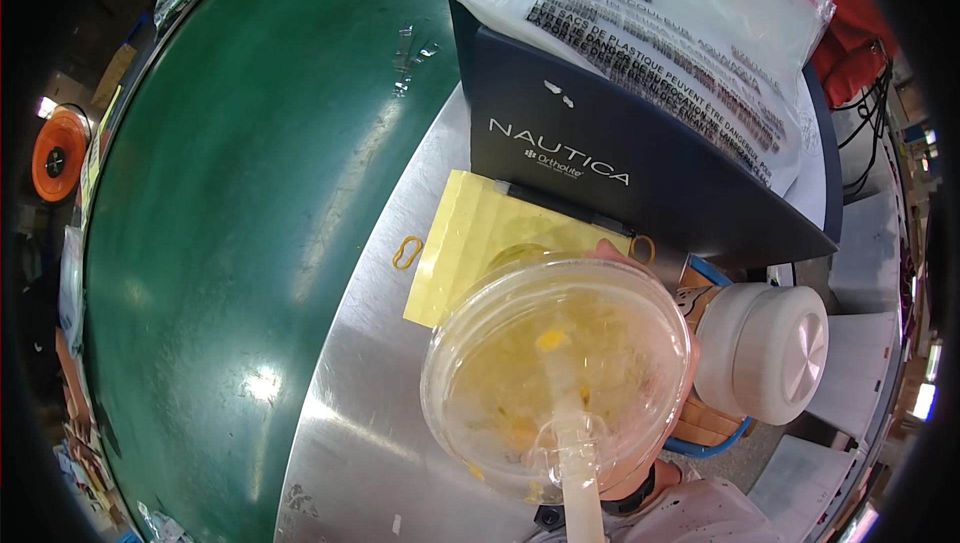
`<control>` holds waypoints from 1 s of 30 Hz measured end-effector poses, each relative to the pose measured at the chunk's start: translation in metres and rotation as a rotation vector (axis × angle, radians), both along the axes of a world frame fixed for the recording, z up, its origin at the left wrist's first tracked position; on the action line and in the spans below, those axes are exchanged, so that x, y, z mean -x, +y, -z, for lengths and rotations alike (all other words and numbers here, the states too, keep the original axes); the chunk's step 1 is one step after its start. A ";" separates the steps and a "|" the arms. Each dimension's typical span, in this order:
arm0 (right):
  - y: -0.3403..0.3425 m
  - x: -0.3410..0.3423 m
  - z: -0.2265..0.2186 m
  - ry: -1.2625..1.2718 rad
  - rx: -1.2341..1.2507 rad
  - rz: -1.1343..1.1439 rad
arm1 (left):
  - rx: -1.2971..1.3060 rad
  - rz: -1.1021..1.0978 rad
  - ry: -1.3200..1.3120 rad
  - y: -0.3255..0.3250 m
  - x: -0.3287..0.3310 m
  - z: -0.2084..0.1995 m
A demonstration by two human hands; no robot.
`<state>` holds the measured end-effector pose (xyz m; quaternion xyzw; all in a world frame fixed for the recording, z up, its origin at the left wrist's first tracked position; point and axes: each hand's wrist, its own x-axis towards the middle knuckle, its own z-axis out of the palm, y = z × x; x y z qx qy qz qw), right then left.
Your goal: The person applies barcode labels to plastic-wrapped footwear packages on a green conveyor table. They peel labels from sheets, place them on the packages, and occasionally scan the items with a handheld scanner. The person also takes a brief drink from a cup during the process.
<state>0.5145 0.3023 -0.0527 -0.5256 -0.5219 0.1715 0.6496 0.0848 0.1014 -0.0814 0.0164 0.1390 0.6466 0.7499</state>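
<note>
My right hand [652, 455] is wrapped around a clear plastic drink cup [480, 343] from its right side, with a dark band at the wrist. A domed clear lid covers the cup, and a wide pale straw [578, 458] sticks up through it. Yellowish liquid with bits in it shows inside. Beneath and beyond the cup lies a pad of yellow paper [450, 233] with a black pen [560, 207] along its far edge. Just right of the cup stands a white-lidded bottle [765, 353]. My left hand is out of view.
A dark blue box [650, 183] filled with printed clear plastic bags [650, 43] stands beyond the pad. Left runs a green belt [230, 243] beside a steel table edge [360, 383]. Rubber bands [407, 253] lie near the pad. Grey bins [845, 353] stand at right.
</note>
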 end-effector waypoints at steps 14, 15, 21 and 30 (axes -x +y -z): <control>-0.003 -0.001 0.003 0.039 0.035 -0.022 | -0.014 0.004 -0.027 0.004 -0.001 -0.001; -0.003 -0.001 0.003 0.034 0.019 -0.022 | -0.016 0.004 -0.028 0.004 -0.002 -0.001; -0.002 0.000 0.006 0.036 -0.025 -0.012 | -0.021 0.004 -0.028 0.001 0.001 0.004; -0.004 0.002 0.012 0.064 0.006 -0.020 | -0.009 -0.014 0.024 -0.008 0.008 0.006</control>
